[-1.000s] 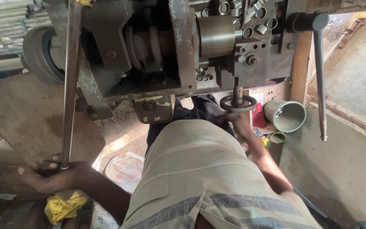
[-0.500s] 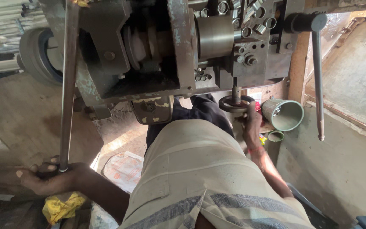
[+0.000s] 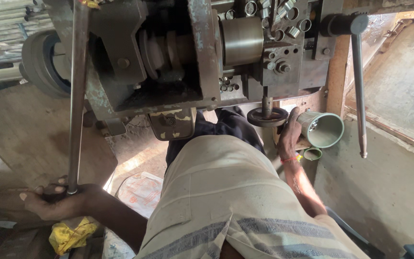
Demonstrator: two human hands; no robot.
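Since a moment ago the right hand has slid off the small black handwheel at centre frame and now sits just right of it, against the mouth of a grey-green plastic cup. Its fingers look loosely curled, but whether they grip the cup's rim or only rest beside it I cannot tell; the fingertips are hidden behind the hand. A red thread circles that wrist.

At lower left, the left hand has barely shifted. Its fingers are wrapped shut around the bottom end of a long steel lever bar that rises to the top edge of the frame, where its upper end is cut off.

Across the top stands a worn bench lathe, with a bright round chuck at upper centre and small metal rings heaped beside it. A second thin lever hangs at upper right. A yellow rag lies under the left forearm. The person's striped shirt fills the lower middle and hides whatever lies beneath it.
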